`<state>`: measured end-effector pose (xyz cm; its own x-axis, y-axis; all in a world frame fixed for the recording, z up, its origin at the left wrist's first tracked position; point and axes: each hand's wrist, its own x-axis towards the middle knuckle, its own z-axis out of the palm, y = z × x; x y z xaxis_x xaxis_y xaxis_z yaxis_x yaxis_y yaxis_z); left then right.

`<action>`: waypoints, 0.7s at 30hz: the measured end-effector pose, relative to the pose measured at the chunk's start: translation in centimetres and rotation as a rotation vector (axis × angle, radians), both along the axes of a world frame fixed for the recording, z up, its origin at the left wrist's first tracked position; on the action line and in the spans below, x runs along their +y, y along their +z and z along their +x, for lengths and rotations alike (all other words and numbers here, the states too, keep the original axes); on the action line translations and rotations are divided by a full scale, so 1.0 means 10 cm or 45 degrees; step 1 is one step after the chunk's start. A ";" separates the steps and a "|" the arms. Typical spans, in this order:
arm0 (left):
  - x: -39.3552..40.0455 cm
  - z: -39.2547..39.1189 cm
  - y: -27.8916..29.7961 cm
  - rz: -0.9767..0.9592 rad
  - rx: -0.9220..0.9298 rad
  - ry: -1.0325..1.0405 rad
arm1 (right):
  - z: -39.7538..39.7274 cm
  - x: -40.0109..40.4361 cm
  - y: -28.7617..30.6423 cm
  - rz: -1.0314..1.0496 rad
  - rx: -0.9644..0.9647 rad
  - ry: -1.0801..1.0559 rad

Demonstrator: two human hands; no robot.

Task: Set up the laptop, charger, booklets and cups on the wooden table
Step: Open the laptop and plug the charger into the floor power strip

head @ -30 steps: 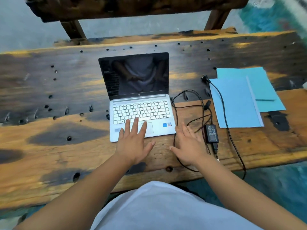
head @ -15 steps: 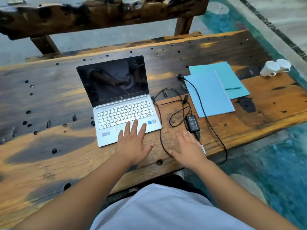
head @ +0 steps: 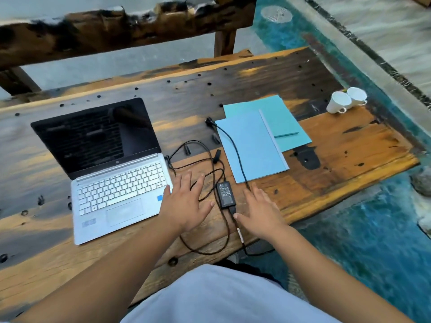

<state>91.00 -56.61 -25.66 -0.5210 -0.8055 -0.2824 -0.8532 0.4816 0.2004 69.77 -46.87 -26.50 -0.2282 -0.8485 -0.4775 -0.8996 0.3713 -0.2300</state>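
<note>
Both hands are spread flat with straight fingers, nothing gripped: the left hand (head: 186, 203) at nine o'clock of the charger (head: 225, 195), the right hand (head: 261, 212) at three o'clock. The open laptop (head: 112, 173) is seen on the wooden table (head: 349, 155); booklets (head: 258, 138) at one o'clock, cups (head: 346, 100) beyond.

wooden bench (head: 112, 33) behind table | teal floor (head: 373, 241) right | white shirt (head: 221, 297) bottom

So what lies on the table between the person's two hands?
In the head view, the black charger brick and its cable lie between the left hand and the right hand.
</note>
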 end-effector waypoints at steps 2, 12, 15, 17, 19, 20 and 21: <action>-0.11 -0.19 -0.01 0.007 -0.014 0.037 | -0.20 -0.15 -0.04 0.004 -0.005 0.007; -0.80 -0.88 -0.15 0.057 -0.034 0.156 | -0.81 -1.14 -0.12 -0.024 -0.025 0.169; -1.04 -1.02 -0.21 0.113 -0.014 0.177 | -0.90 -1.44 -0.16 -0.016 -0.047 0.186; -1.21 -1.09 -0.27 0.145 -0.006 0.174 | -0.94 -1.65 -0.21 -0.009 -0.063 0.194; -1.40 -1.15 -0.33 0.173 -0.018 0.159 | -0.96 -1.88 -0.26 -0.006 -0.079 0.190; -1.51 -1.18 -0.37 0.200 -0.019 0.152 | -0.97 -2.00 -0.29 0.000 -0.096 0.179; -1.63 -1.21 -0.41 0.238 -0.011 0.150 | -0.98 -2.12 -0.33 0.007 -0.118 0.161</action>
<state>78.91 -72.87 -29.75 -0.4236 -0.7936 -0.4368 -0.9033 0.3338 0.2696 60.00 -68.07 -29.80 -0.0745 -0.8651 -0.4960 -0.9144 0.2578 -0.3123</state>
